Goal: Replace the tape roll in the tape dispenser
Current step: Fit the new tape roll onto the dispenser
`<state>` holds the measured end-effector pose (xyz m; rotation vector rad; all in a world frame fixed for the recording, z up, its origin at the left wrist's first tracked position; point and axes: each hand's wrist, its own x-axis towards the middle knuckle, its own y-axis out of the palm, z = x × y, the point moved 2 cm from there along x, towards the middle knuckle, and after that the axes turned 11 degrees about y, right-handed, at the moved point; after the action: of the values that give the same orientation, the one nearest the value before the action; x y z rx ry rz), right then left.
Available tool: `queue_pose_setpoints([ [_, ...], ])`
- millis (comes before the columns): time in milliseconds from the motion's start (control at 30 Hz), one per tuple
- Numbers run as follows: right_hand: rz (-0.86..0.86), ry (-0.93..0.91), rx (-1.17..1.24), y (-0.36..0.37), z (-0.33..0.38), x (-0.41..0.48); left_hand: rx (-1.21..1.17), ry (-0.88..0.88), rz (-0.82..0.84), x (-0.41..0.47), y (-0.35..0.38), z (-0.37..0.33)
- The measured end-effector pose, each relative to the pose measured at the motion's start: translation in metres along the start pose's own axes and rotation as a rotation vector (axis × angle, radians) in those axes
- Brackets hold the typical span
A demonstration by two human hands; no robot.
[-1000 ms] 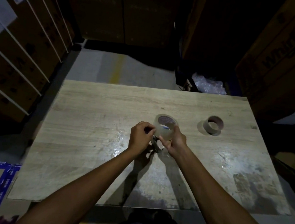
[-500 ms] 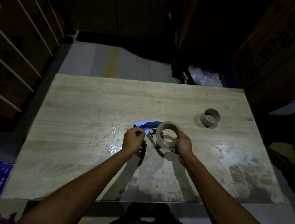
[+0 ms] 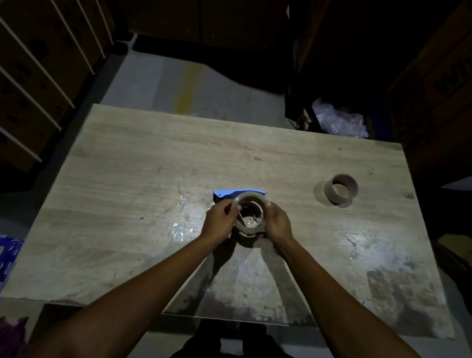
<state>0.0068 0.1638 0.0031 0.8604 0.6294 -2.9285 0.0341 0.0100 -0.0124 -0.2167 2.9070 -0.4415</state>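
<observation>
A clear tape roll [image 3: 250, 214], glossy with a brown core, sits at mid-desk over the blue plastic tape dispenser [image 3: 227, 194]. The right hand [image 3: 278, 222] curls around its right side; the left hand [image 3: 219, 220] pinches its left rim with closed fingers. An empty cardboard core [image 3: 340, 189] stands well apart on the worn wooden desk [image 3: 144, 170]. Writing on the boxes is illegible.

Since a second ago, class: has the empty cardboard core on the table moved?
No. The empty cardboard core still stands near the table's far right corner; only the camera shifted.
</observation>
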Motion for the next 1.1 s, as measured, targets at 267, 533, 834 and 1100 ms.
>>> queue_pose_setpoints([
  [267,0.042,0.014,-0.097,0.002,-0.007,0.014,0.089,-0.043,-0.01,-0.001,0.007,0.005],
  [533,0.056,0.047,-0.195,0.002,-0.016,0.026,0.257,-0.008,-0.04,0.002,0.004,0.017],
  [834,-0.036,0.103,-0.383,-0.004,-0.018,0.032,0.251,0.013,-0.276,0.009,-0.008,0.013],
  [1100,-0.013,0.02,-0.647,-0.002,-0.004,0.031,0.211,-0.015,-0.186,0.021,-0.017,0.017],
])
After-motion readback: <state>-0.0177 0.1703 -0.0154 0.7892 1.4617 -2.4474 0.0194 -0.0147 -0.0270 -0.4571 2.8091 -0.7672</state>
